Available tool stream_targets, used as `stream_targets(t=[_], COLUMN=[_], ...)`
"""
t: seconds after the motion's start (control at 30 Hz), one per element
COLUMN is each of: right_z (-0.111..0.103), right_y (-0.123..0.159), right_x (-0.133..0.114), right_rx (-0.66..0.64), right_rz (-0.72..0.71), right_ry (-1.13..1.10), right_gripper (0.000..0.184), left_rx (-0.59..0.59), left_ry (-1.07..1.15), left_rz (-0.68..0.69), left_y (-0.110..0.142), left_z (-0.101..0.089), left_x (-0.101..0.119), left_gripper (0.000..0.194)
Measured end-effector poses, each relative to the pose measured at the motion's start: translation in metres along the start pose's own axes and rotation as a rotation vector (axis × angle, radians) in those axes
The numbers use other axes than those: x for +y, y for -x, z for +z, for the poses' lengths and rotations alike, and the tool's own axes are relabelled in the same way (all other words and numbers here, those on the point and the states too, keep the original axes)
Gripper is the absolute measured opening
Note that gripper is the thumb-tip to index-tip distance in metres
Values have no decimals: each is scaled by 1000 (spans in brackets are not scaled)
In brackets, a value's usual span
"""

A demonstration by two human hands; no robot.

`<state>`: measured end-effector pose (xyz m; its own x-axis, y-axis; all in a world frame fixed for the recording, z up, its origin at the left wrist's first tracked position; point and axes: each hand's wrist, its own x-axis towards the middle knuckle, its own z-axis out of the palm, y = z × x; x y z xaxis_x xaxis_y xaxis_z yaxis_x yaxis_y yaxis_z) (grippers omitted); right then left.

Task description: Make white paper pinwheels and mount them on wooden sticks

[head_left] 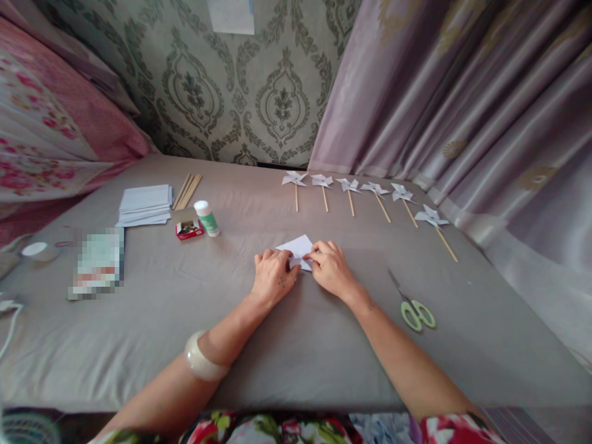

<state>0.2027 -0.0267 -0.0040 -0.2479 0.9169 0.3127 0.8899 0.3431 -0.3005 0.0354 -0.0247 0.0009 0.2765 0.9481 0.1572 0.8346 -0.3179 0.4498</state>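
Note:
A small sheet of white paper lies on the grey cloth in front of me, one corner pointing away. My left hand has its fingers bent and closed on the sheet's left side. From the other side, my right hand pinches the paper near its middle with thumb and forefinger. The fingers hide part of the sheet, so I cannot tell how it is folded. Beyond my right forearm lie scissors with green handles, blades pointing away and apart from my hand.
At the back right is a row of several paper pinwheels on sticks. To the left are a stack of white paper, wooden sticks, a glue stick, a small red box and a blurred packet.

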Motion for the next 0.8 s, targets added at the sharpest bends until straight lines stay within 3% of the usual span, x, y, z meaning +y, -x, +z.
stream_targets(t=[0.13, 0.23, 0.43, 0.6, 0.8], right_z=[-1, -2, -1, 1, 2], right_y=[1, 5, 13, 14, 14], right_x=[24, 37, 35, 26, 19], right_rx=[166, 221, 143, 96, 103], right_rz=[133, 150, -6, -117, -225], right_ry=[-150, -160, -111, -54, -14], right_gripper=[41, 41, 38, 27, 16], left_rx=[0, 37, 128, 66, -18], left_ry=[25, 44, 58, 62, 75], left_rz=[-13, -7, 2, -5, 84], left_y=[-3, -9, -28, -45, -65], left_z=[2, 5, 4, -1, -1], left_x=[-3, -10, -26, -35, -39], left_gripper=[18, 17, 18, 21, 22])
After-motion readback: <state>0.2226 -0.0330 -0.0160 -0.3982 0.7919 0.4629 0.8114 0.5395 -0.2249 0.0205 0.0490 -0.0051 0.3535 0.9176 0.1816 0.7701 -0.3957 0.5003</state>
